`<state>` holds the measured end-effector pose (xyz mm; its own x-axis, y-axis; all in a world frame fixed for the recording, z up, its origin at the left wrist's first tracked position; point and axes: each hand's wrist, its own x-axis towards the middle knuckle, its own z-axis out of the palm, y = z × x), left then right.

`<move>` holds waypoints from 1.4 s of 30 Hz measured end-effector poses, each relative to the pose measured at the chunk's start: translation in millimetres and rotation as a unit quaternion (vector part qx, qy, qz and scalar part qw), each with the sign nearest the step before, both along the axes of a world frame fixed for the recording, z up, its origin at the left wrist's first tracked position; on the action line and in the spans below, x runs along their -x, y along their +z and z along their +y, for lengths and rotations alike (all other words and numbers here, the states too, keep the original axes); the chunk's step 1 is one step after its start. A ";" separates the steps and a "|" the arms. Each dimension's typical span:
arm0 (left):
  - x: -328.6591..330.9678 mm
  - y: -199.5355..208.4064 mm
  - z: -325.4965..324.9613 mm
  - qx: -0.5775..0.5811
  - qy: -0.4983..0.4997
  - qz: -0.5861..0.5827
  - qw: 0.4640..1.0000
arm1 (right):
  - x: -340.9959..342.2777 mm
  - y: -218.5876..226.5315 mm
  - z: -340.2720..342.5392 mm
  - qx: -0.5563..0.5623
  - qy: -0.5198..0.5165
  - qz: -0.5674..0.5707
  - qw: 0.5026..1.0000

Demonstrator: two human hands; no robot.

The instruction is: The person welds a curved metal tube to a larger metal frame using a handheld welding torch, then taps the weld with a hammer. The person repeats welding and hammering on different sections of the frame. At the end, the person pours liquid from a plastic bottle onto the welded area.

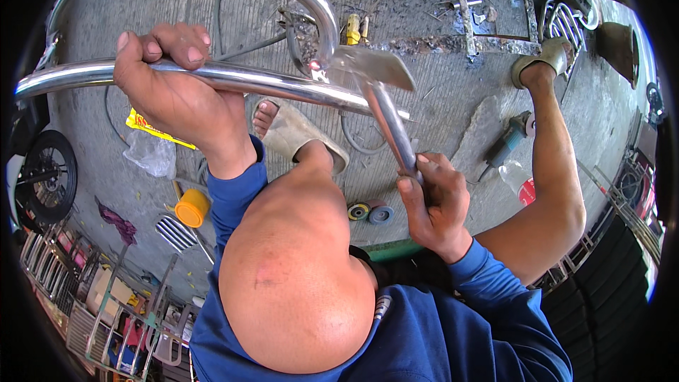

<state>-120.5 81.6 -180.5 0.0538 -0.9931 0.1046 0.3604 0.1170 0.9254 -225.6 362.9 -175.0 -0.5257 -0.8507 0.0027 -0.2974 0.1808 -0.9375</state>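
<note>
My left hand is wrapped around a shiny straight metal tube that runs across the upper part of the view. A bent chrome tube curves down to meet it, and a small reddish glowing spot shows at that joint. In my right hand is a hammer with a shiny tubular metal handle, gripped near its lower end. Its head, slightly blurred, is over the straight tube, just right of the joint. Whether the head touches the tube I cannot tell.
An angle grinder lies on the concrete floor at right, near a plastic bottle. Grinding discs lie between my legs. At left are an orange-yellow container, a plastic bag and a wheel. A rusty metal frame lies ahead.
</note>
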 end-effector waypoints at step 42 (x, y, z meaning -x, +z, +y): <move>-3.5 -2.3 -3.7 -0.002 -0.024 -0.006 1.000 | 7.5 -5.0 -5.6 0.000 0.036 0.096 0.995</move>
